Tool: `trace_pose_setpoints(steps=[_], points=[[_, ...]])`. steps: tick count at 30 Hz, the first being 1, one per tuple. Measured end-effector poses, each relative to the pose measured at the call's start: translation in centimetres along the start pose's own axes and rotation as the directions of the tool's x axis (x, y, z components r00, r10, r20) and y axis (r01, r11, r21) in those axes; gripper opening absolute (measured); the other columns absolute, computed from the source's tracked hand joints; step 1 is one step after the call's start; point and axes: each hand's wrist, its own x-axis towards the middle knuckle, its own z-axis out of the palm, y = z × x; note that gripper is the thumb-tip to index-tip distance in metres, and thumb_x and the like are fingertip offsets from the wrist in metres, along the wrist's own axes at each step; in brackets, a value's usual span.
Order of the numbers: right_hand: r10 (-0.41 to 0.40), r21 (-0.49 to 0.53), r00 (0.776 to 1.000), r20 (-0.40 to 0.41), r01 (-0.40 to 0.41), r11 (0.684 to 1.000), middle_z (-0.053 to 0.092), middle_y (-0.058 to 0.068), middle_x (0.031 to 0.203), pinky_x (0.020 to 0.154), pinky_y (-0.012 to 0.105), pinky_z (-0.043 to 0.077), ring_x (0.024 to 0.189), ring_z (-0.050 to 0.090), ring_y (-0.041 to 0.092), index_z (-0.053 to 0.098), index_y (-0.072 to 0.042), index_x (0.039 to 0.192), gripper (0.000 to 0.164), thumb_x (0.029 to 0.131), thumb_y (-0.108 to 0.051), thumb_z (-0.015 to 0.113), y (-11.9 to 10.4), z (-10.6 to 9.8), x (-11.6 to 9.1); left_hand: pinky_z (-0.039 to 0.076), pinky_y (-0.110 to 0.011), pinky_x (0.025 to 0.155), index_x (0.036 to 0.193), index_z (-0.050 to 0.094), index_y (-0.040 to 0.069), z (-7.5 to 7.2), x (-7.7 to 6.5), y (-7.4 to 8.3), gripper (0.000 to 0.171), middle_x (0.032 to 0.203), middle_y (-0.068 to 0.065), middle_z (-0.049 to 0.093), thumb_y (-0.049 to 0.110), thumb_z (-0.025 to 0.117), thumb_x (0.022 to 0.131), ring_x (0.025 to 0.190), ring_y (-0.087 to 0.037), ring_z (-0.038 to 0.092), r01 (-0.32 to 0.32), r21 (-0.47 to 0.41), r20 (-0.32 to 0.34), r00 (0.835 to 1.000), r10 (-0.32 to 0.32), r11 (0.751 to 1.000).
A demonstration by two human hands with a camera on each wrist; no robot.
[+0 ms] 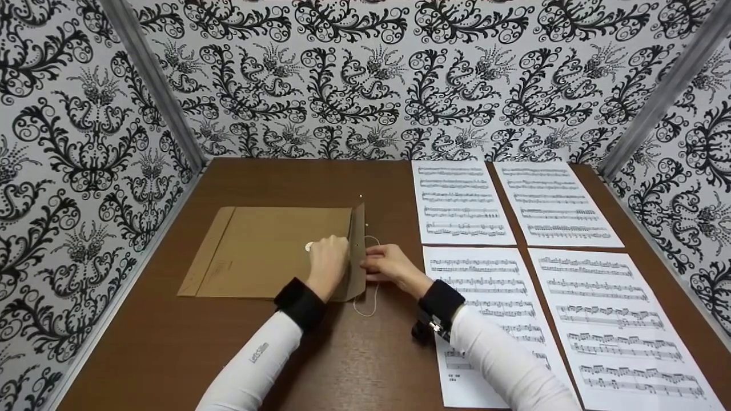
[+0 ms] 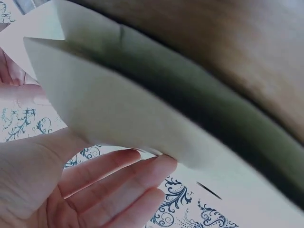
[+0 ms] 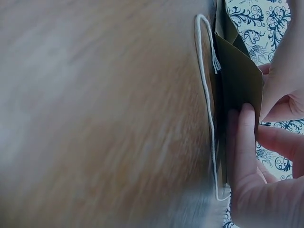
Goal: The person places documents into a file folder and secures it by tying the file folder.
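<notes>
A large brown kraft envelope (image 1: 274, 245) lies on the table with its opening and raised flap (image 1: 357, 251) to the right. My left hand (image 1: 330, 260) is at the opening and grips the envelope's edge; in the left wrist view its thumb tip is hidden by the paper. From the right, my right hand (image 1: 391, 265) pinches the flap, with fingers (image 3: 246, 137) along its outer face. A thin white string (image 3: 207, 99) loops on the tabletop beside the flap. Near the left hand shows a small white disc (image 1: 309, 246) on the envelope.
Several sheets of printed music (image 1: 460, 202) lie in two rows on the right of the brown table (image 1: 365, 365). The right forearm passes over the near-left sheet (image 1: 474, 271). Patterned black-and-white walls (image 1: 365, 80) stand at the back and sides.
</notes>
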Motion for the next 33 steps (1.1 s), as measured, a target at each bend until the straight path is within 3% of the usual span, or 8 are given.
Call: trace_pose_setpoints(steps=[5,7,15,21,27,33], points=[[-0.018,0.017,1.000,0.002,0.018,1.000,0.065,0.035,0.127,0.077,0.026,0.064,0.092,0.075,0.020,0.050,0.018,0.137,0.046,0.095,0.002,0.061,-0.1,-0.1,-0.2,0.045,-0.033,0.043,0.061,0.071,0.013,-0.1,-0.2,-0.2,0.021,0.061,-0.006,0.071,0.015,0.076,0.082,0.053,-0.021,0.068,0.000,-0.069,0.010,1.000,0.001,0.998],[-0.021,0.025,1.000,0.008,0.021,0.999,0.066,0.035,0.126,0.076,0.026,0.064,0.089,0.075,0.018,0.052,0.018,0.137,0.045,0.096,0.002,0.061,-0.2,-0.2,-0.4,0.049,-0.035,0.044,0.062,0.071,0.012,-0.1,-0.3,-0.3,0.021,0.061,-0.007,0.071,0.017,0.079,0.080,0.053,-0.022,0.068,-0.002,-0.085,0.018,1.000,0.004,0.996],[-0.032,0.028,0.999,0.023,0.031,0.999,0.072,0.029,0.121,0.075,0.023,0.063,0.079,0.074,0.010,0.053,0.015,0.136,0.044,0.098,-0.004,0.063,-0.5,-1.3,-1.7,0.049,-0.037,0.044,0.061,0.070,0.010,-0.8,-0.8,-0.4,0.025,0.060,-0.008,0.070,0.021,0.082,0.080,0.052,-0.025,0.068,-0.012,-0.127,0.012,1.000,0.013,0.992],[-0.082,-0.062,0.995,0.051,0.085,0.994,0.070,0.033,0.121,0.077,0.024,0.063,0.083,0.076,0.011,0.054,0.017,0.135,0.044,0.099,-0.007,0.063,-0.5,-2.3,-3.1,0.048,-0.038,0.042,0.057,0.067,0.010,-1.8,-1.5,-0.2,0.029,0.057,-0.008,0.068,0.018,0.077,0.083,0.049,-0.028,0.066,-0.035,-0.200,-0.021,0.999,0.031,0.979],[-0.141,-0.137,0.987,0.073,0.150,0.979,0.068,0.036,0.123,0.087,0.034,0.064,0.092,0.078,0.022,0.055,0.018,0.132,0.043,0.100,-0.009,0.063,-0.7,-3.5,-4.8,0.046,-0.037,0.040,0.056,0.064,0.012,-3.1,-2.3,0.3,0.036,0.055,-0.006,0.066,0.024,0.076,0.087,0.045,-0.025,0.063,-0.106,-0.236,-0.054,0.994,0.096,0.966],[-0.192,-0.256,0.978,0.086,0.208,0.944,0.068,0.037,0.120,0.088,0.039,0.063,0.101,0.076,0.041,0.057,0.020,0.129,0.041,0.100,-0.008,0.062,-0.8,-4.9,-6.5,0.045,-0.034,0.040,0.060,0.064,0.014,-4.2,-3.4,1.2,0.033,0.054,-0.001,0.063,0.026,0.077,0.087,0.045,-0.020,0.061,-0.202,-0.243,-0.177,0.971,0.162,0.949]])
